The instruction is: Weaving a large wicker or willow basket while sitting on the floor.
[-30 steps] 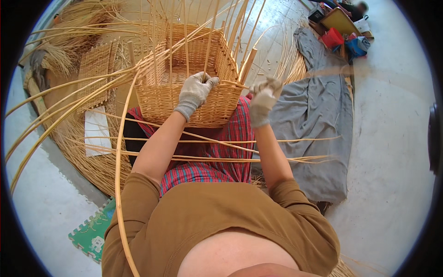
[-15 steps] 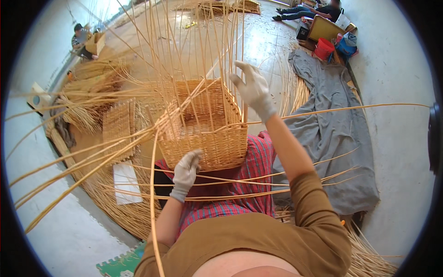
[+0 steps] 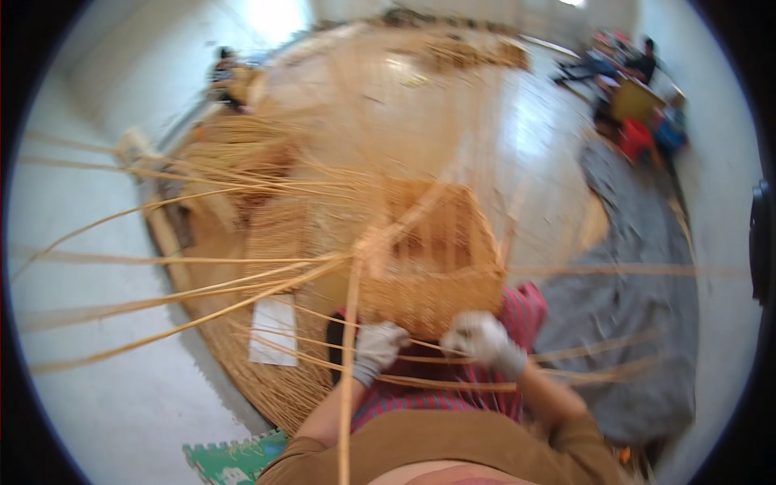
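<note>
A half-woven wicker basket (image 3: pixel 432 299) rests on my lap, its open side up and away from me. Tall upright stakes rise from it, smeared by motion. At the basket's lower left edge my left hand (image 3: pixel 380 349), in a pale work glove, is closed with curled fingers on the basket. My right hand (image 3: pixel 485 341), gloved too, is at the lower right edge, against the near wall. Motion blurs its fingers, so their grip is unclear. Long wicker rods (image 3: pixel 307 267) fan out leftward from the basket's left corner. More rods pass below my hands across the checked cloth (image 3: pixel 529 311).
Bundles of wicker (image 3: pixel 234 149) and a woven panel (image 3: pixel 277 230) lie on the left. A white sheet (image 3: pixel 273 330) sits on rods. Grey cloth (image 3: pixel 622 299) covers the right side, with a red bucket (image 3: pixel 636 139) beyond. Other people sit far left and far right.
My right hand has come down from the basket's far right side to its near lower edge. The view has shifted, and the basket appears lower and farther right.
</note>
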### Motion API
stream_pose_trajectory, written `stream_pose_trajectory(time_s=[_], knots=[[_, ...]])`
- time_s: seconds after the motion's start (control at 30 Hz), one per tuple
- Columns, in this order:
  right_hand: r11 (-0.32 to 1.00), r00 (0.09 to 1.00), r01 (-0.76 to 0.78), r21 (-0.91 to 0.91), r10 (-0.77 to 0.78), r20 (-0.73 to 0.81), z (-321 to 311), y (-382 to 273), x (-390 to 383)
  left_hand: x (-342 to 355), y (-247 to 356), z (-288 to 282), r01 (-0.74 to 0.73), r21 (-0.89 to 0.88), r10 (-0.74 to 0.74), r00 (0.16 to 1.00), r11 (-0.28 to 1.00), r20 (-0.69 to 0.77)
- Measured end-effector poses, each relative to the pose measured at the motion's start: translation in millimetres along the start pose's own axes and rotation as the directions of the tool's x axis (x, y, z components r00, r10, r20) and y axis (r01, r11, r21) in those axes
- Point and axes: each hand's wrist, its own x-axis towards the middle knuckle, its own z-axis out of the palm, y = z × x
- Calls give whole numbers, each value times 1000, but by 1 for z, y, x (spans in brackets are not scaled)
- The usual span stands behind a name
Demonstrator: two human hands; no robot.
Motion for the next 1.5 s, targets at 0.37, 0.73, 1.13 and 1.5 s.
stream_pose_trajectory(time_s=[0.37, 0.73, 1.13, 1.5], knots=[[529, 817, 404, 747, 159, -554, 25, 16, -20, 12, 33, -49, -220, -451, 141, 969, 865, -204], [763, 536, 462, 451, 165, -828, -84, 8, -79, -15, -37, -52, -57, -416, -75, 953, 907, -295], [635, 813, 214, 743, 306, -495, -19, -26, -31, 1, 15, -36, 16, -550, 9, 999, 835, 43], [590, 780, 285, 755, 316, -541, -2, -18, -35, -10, 16, -11, 137, -762, -73, 990, 632, 117]])
